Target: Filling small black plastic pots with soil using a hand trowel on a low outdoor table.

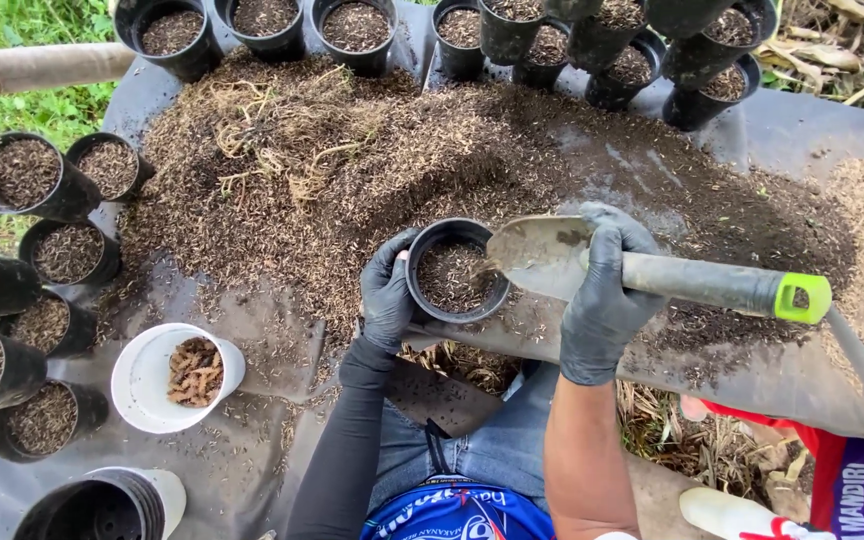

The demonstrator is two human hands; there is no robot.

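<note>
Dirt covers the gray sheet [802,130]; left hand [388,295] hugs the pot [455,270], right hand [607,290] grips the trowel [552,255] beside it. Tipping too fast could spill dirt.

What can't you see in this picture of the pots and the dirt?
Head view only:
- Bottom of the held black pot: hidden by the potting mix inside it.
- Left hand fingers: behind the pot.
- Trowel handle middle: covered by the right hand.
- Stacked pots: cut off by the bottom edge.

~19 blk pots [457,270], 1 trowel [552,255], 1 wht cup [142,385]
</note>
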